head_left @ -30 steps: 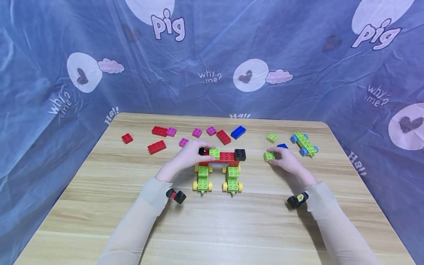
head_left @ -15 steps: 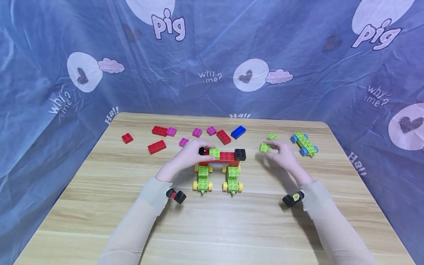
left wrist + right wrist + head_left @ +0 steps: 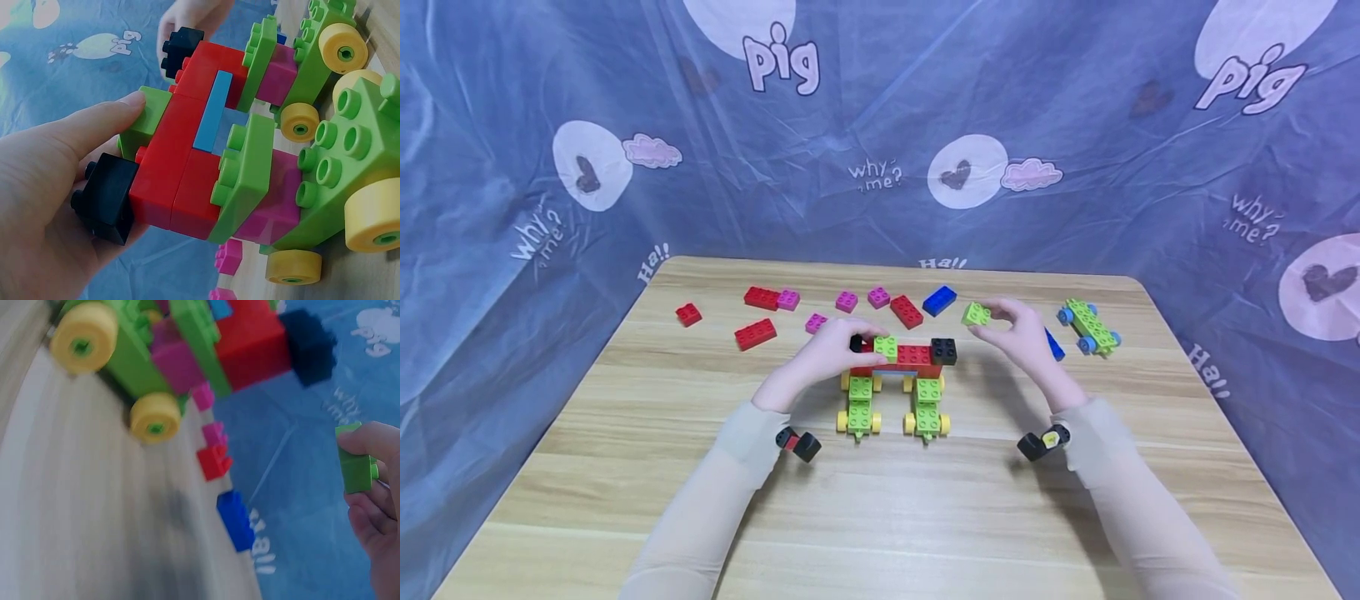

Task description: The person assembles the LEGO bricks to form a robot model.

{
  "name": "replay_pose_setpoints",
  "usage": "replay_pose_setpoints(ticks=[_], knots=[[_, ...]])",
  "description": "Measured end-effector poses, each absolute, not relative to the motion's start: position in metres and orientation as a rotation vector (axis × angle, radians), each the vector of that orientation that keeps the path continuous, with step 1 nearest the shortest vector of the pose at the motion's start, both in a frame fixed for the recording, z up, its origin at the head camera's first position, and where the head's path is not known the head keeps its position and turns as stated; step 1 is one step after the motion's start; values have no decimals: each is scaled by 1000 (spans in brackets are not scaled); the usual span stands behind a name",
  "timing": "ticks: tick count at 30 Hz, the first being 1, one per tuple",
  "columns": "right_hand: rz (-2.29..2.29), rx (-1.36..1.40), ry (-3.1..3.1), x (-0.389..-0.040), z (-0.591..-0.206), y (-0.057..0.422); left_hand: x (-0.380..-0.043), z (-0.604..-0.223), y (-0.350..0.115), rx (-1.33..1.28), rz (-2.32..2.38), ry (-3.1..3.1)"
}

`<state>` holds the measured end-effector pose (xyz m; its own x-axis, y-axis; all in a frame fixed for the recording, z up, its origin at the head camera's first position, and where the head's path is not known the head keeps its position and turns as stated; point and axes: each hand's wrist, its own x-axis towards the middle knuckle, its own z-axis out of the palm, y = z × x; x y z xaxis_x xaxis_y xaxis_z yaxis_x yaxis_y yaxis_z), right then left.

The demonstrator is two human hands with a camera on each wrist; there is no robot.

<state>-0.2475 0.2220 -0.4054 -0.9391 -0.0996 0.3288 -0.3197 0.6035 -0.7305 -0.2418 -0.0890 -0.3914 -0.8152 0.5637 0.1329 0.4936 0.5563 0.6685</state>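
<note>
My left hand (image 3: 833, 348) pinches a lime-green brick (image 3: 886, 347) seated on the red bricks (image 3: 914, 356) of a built model. Black bricks (image 3: 943, 351) stand at both ends of the red top; the left one (image 3: 107, 199) lies against the fingers in the left wrist view. Beneath, pink bricks (image 3: 270, 203) and green layers join two green wheeled bases (image 3: 860, 415) with yellow wheels. My right hand (image 3: 1021, 335) holds another lime-green brick (image 3: 976, 314) between thumb and fingers, raised over the table right of the model.
Behind the model lie red bricks (image 3: 756, 334), pink bricks (image 3: 846, 301) and a blue brick (image 3: 940, 300). Another blue brick (image 3: 1054, 344) is partly hidden by my right hand. Farther right stands a green wheeled base (image 3: 1091, 327) with blue wheels.
My right hand has lifted its lime-green brick off the table and carried it left and up in the head view. It now covers the loose green brick behind. My left hand stays put.
</note>
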Motion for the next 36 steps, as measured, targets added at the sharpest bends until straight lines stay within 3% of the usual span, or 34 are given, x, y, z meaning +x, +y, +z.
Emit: replay_pose_setpoints(ticks=[17,36], knots=[[1328,569,-2693,-241,-374,170,-242,-394,-90,921,1139,2685],[1198,848,-2806,-241,-383,152,-241,-394,-90,916,1155,2687]])
